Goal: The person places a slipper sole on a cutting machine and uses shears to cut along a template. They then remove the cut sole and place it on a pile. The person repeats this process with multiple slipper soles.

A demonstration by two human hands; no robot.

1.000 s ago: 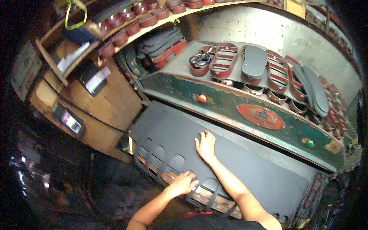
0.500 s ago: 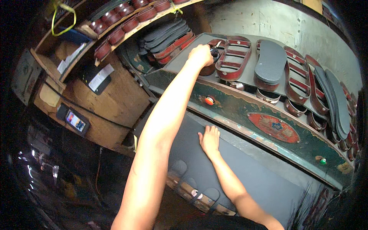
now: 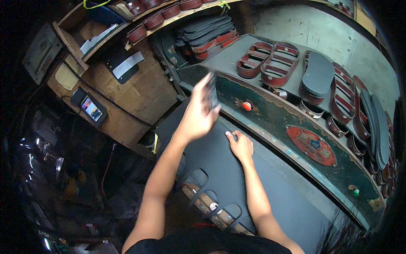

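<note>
My left hand (image 3: 196,114) is raised over the grey sheet (image 3: 279,190), closed round a dark tool (image 3: 211,93) blurred by motion. On that sheet rests my right hand (image 3: 242,148), thumb out and fingers slightly bent and apart. Along the sheet's lower left edge are oval cut-out gaps, with wood showing beneath. Beyond my hands stands the green machine front (image 3: 270,118) with a red button (image 3: 247,106), a green button (image 3: 356,191) and an oval red plate. On its top lie red-brown sole-shaped cutting dies (image 3: 280,63) and ridged grey soles (image 3: 318,74).
A wooden panel (image 3: 131,97) at the left carries a phone (image 3: 94,111), papers (image 3: 127,63) and a black cable. Above it, a shelf holds several dies (image 3: 163,19). A stack of dark soles (image 3: 203,31) stands at the back; dark clutter fills the lower left.
My left hand left the sheet, took the dark ringed tool from the leftmost die on the machine top and has come back down with it. My right hand stays on the sheet.
</note>
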